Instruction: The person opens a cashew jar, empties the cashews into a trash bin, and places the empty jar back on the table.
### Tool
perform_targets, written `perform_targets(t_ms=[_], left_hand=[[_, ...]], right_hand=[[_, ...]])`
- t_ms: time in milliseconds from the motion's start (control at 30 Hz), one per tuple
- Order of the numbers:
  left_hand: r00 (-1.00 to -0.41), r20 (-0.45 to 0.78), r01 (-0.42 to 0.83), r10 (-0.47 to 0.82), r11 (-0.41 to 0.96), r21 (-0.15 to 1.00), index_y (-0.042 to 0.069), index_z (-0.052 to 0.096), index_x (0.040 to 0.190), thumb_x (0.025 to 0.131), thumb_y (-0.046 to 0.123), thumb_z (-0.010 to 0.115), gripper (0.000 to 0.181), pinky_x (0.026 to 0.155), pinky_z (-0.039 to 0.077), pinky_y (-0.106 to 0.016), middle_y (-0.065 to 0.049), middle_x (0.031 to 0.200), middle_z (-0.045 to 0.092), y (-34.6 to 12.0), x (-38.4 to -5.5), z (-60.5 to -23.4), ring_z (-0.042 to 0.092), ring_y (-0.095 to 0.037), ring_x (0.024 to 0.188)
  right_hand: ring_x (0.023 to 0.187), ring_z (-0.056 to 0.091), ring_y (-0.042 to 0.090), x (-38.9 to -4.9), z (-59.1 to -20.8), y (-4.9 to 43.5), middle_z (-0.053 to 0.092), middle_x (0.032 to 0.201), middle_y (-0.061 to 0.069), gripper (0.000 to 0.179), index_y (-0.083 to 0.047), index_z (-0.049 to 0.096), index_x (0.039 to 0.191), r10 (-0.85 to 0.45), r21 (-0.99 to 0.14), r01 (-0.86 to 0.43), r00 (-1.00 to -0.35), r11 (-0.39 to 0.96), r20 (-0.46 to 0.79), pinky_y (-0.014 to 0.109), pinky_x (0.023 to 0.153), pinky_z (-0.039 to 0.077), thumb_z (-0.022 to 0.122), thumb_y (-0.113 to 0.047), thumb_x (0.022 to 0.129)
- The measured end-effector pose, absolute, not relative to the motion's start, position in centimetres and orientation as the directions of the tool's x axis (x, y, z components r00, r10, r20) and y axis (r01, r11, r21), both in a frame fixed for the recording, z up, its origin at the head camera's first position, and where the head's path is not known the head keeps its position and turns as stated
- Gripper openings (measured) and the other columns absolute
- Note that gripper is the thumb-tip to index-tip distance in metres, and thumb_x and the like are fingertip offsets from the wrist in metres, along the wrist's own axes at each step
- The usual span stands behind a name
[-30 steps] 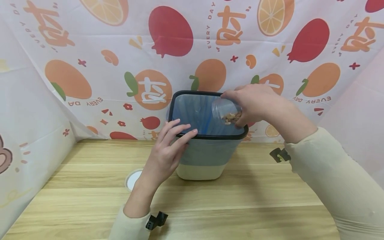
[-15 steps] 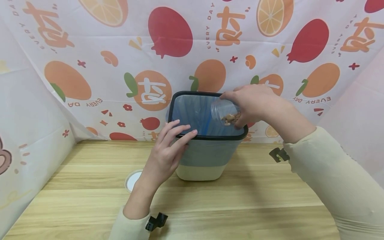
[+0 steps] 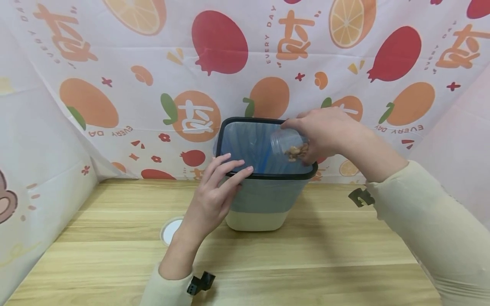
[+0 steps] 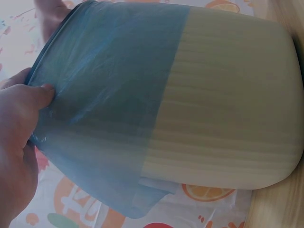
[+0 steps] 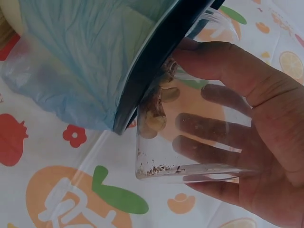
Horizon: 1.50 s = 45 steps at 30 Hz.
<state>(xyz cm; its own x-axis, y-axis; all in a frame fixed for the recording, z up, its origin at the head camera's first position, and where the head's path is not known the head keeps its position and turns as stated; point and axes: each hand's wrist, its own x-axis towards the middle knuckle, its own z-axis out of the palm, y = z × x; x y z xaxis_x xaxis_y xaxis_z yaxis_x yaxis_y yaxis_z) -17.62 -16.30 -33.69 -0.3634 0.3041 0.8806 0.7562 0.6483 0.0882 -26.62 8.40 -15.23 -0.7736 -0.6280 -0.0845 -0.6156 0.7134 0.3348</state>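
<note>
A cream trash can (image 3: pixel 257 222) stands upright on the table, lined with a translucent blue bag (image 4: pixel 109 71) that folds out over its black rim (image 3: pixel 268 175). My left hand (image 3: pixel 210 197) grips the near left part of that rim, thumb outside on the bag and fingers over the edge. In my right hand (image 3: pixel 325 131) is a clear plastic jar (image 5: pixel 199 142), held tipped on its side with its mouth pointing left over the can's opening. Several nuts (image 3: pixel 296 152) lie inside the jar, and brown crumbs (image 5: pixel 164 169) cling near its base. The can's bottom inside is hidden.
A white round lid-like disc (image 3: pixel 169 231) lies on the wooden table (image 3: pixel 115 255), partly covered by my left wrist. Behind the can hangs a fruit-print cloth (image 3: pixel 229 85), with more cloth at both sides.
Both hands stay where they were, on the rim and the jar. The nuts have shifted slightly inside the jar, and the head view has moved a little.
</note>
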Motion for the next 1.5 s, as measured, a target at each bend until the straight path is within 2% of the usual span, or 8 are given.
perform_targets(t_ms=[67, 167, 367, 667, 1367, 1500], left_hand=[[-0.362, 0.881, 0.757, 0.304, 0.647, 0.087, 0.017, 0.062, 0.136, 0.088, 0.000, 0.069, 0.051, 0.118, 0.028, -0.054, -0.012, 0.135, 0.057, -16.2, -17.6, -33.7, 0.044, -0.041, 0.134], [-0.356, 0.884, 0.761, 0.303, 0.643, 0.086, 0.017, 0.063, 0.135, 0.089, 0.000, 0.069, 0.050, 0.117, 0.029, -0.056, -0.012, 0.135, 0.057, -16.2, -17.6, -33.6, 0.044, -0.041, 0.134], [-0.352, 0.886, 0.763, 0.302, 0.641, 0.085, 0.016, 0.063, 0.135, 0.088, 0.000, 0.069, 0.050, 0.115, 0.030, -0.059, -0.012, 0.135, 0.057, -16.1, -17.6, -33.6, 0.044, -0.042, 0.134], [-0.351, 0.887, 0.761, 0.301, 0.644, 0.083, 0.016, 0.063, 0.135, 0.088, 0.000, 0.070, 0.051, 0.114, 0.030, -0.061, -0.012, 0.135, 0.057, -16.2, -17.6, -33.6, 0.044, -0.042, 0.134], [-0.359, 0.883, 0.762, 0.302, 0.642, 0.090, 0.017, 0.062, 0.136, 0.088, 0.000, 0.069, 0.051, 0.116, 0.029, -0.059, -0.011, 0.136, 0.057, -16.3, -17.6, -33.7, 0.043, -0.040, 0.135], [-0.358, 0.883, 0.762, 0.303, 0.642, 0.089, 0.017, 0.062, 0.136, 0.088, 0.000, 0.069, 0.051, 0.115, 0.029, -0.061, -0.011, 0.136, 0.057, -16.3, -17.7, -33.8, 0.042, -0.039, 0.136]], right_hand=[[0.095, 0.063, 0.020, -26.7, -15.2, 8.7, 0.063, 0.118, -0.005, 0.087, -0.036, 0.045, 0.147, -0.635, 0.333, -0.620, -0.769, 0.710, -0.076, 0.040, 0.064, 0.052, 0.084, -0.044, 0.070], [0.099, 0.063, 0.022, -26.7, -15.0, 9.1, 0.063, 0.117, -0.005, 0.086, -0.035, 0.046, 0.147, -0.640, 0.341, -0.618, -0.766, 0.708, -0.058, 0.041, 0.063, 0.052, 0.084, -0.042, 0.071], [0.115, 0.058, 0.032, -26.7, -14.6, 9.5, 0.063, 0.126, 0.004, 0.088, -0.031, 0.048, 0.147, -0.668, 0.373, -0.624, -0.744, 0.687, -0.017, 0.052, 0.079, 0.054, 0.087, -0.038, 0.069], [0.123, 0.055, 0.035, -26.4, -14.1, 9.4, 0.060, 0.135, 0.009, 0.091, -0.026, 0.048, 0.148, -0.703, 0.435, -0.627, -0.711, 0.646, 0.019, 0.056, 0.092, 0.051, 0.090, -0.039, 0.067], [0.124, 0.055, 0.035, -25.9, -14.0, 9.2, 0.060, 0.137, 0.009, 0.094, -0.028, 0.048, 0.148, -0.714, 0.443, -0.629, -0.700, 0.639, 0.036, 0.059, 0.093, 0.049, 0.091, -0.038, 0.066], [0.123, 0.055, 0.034, -25.9, -14.3, 9.8, 0.058, 0.140, 0.008, 0.095, -0.030, 0.043, 0.150, -0.698, 0.355, -0.635, -0.713, 0.686, 0.073, 0.056, 0.089, 0.051, 0.090, -0.043, 0.067]])
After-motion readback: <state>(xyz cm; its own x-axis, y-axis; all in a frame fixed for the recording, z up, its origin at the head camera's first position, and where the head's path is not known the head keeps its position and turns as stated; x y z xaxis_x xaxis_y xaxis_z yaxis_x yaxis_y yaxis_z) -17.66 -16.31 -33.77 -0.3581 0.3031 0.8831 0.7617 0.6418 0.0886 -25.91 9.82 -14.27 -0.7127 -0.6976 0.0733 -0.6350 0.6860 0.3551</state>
